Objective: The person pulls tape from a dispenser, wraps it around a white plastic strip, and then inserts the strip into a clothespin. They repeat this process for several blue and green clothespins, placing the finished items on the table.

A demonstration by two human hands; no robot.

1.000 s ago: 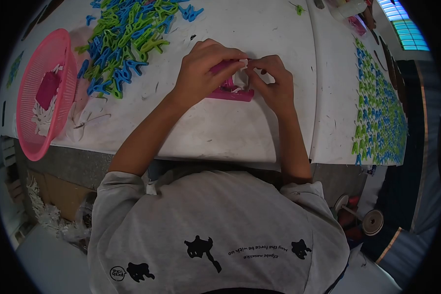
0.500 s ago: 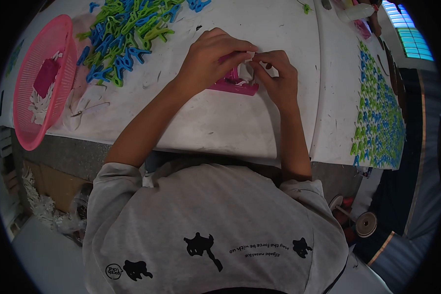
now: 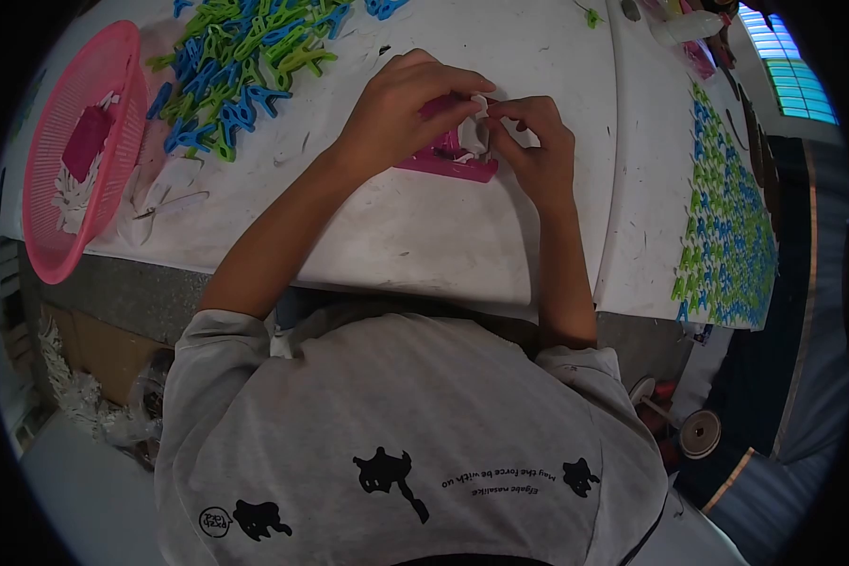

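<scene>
My left hand [image 3: 396, 113] and my right hand [image 3: 538, 146] meet over a magenta plastic piece [image 3: 448, 162] that lies on the white table [image 3: 424, 236]. Both pinch a small white part [image 3: 475, 132] between their fingertips, just above the magenta piece. My left hand also covers part of a pink clip; how it is held is hidden by the fingers.
A heap of blue and green plastic clips [image 3: 236, 66] lies at the far left of the table. A pink basket [image 3: 66, 141] with white scraps and a magenta block stands at the left edge. Rows of green and blue clips [image 3: 726, 217] cover a board on the right.
The view has shifted slightly; my hands have stayed together on the white part with only small finger movements.
</scene>
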